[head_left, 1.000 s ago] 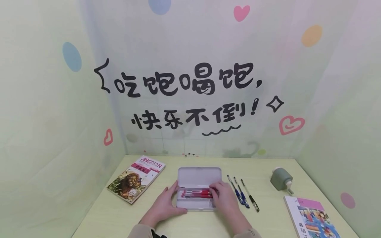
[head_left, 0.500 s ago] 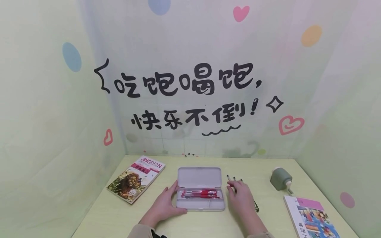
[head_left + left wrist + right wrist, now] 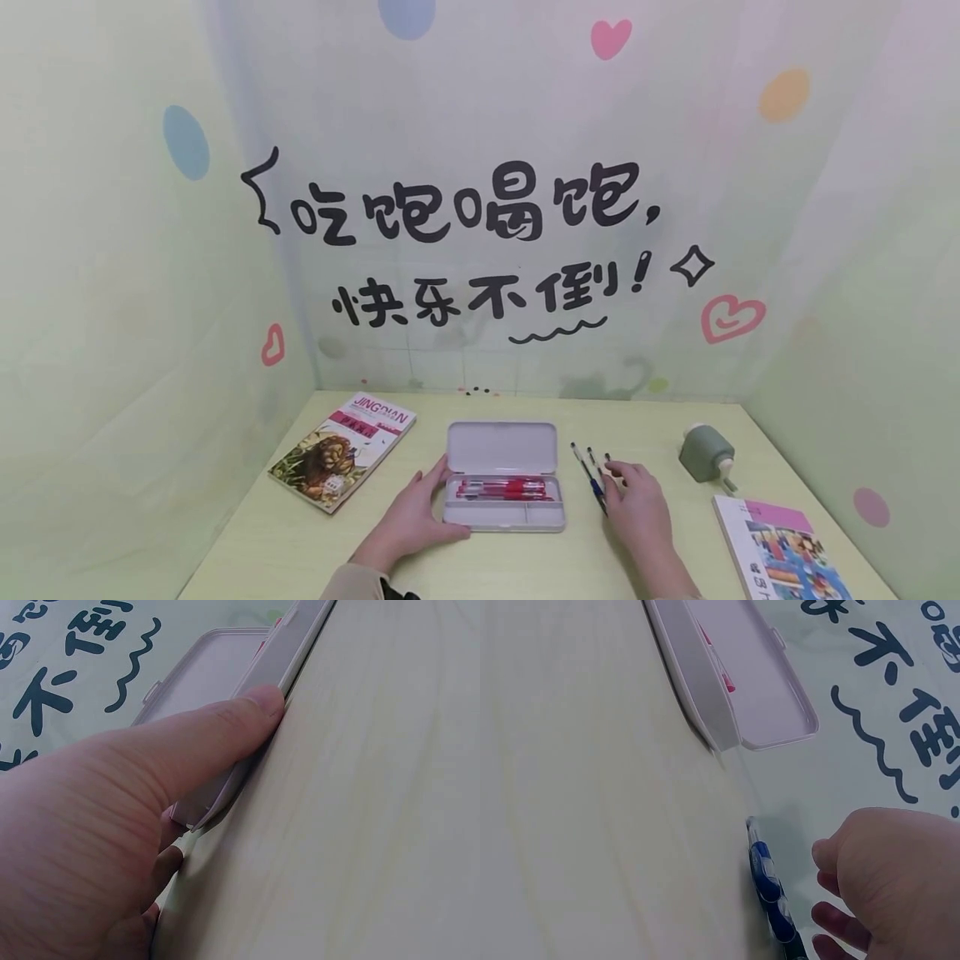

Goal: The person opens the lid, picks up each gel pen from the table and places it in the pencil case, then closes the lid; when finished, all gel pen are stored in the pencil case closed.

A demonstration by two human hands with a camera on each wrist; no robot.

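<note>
The open grey plastic pencil case (image 3: pixel 504 487) sits mid-desk on the pale green wooden desk (image 3: pixel 525 567), its raised lid blocking reach from behind. Left of the case, bare desk runs to the lion-cover paperback book (image 3: pixel 342 450). Right of the case, blue-grip pens (image 3: pixel 592 477) lie close, perhaps three; beyond them a grey-green round sharpener (image 3: pixel 707 452) and a colourful picture book (image 3: pixel 783 550) narrow the way.

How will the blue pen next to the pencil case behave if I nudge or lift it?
The blue pen looks slim and round, so a sideways nudge would probably roll it on the smooth table. It is likely light and stiff, and its ribbed grip should resist slipping.
</note>
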